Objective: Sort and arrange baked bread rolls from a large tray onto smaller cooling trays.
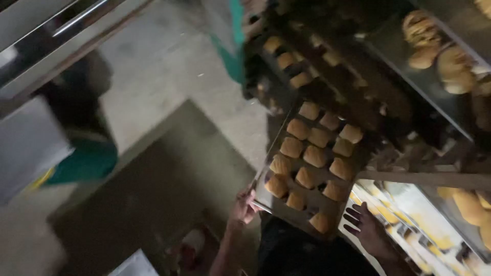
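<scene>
The left hand (pixel 244 207) grips the near left corner of a flat rectangular metal baking tray (pixel 266 202), fingers curled over the rim. The right hand (pixel 369 231) sits at the tray's near right corner with its fingers spread against the underside or edge; in this dim, blurred view it appears to support the tray rather than clench it, though I cannot tell exactly how the thumb lies.

The tray is held tilted, its far end reaching into a tall dark multi-shelf bakery rack (pixel 388 122). On the tray lie about 14 small golden-brown square pastries (pixel 314 156), set in 3 rough rows, close together but mostly not touching.

Higher in the rack, another tray carries a few similar golden pastries (pixel 289 64), seen end-on. To the upper right, a slanted metal shelf (pixel 424 87) bears larger round pale-brown buns (pixel 434 56). At the lower right, just beside the right hand, a light-coloured tray holds a row of small yellow-topped pieces (pixel 404 225), and beyond it are big smooth golden loaves (pixel 470 207).

The floor (pixel 163 66) to the left is grey concrete with a darker rectangular patch (pixel 169 184). At the far left stands a person in dark clothing with a teal garment (pixel 84 161), beside a pale metal cabinet (pixel 28 143). A second strip of teal cloth (pixel 235 36) shows near the top centre, next to the rack.
</scene>
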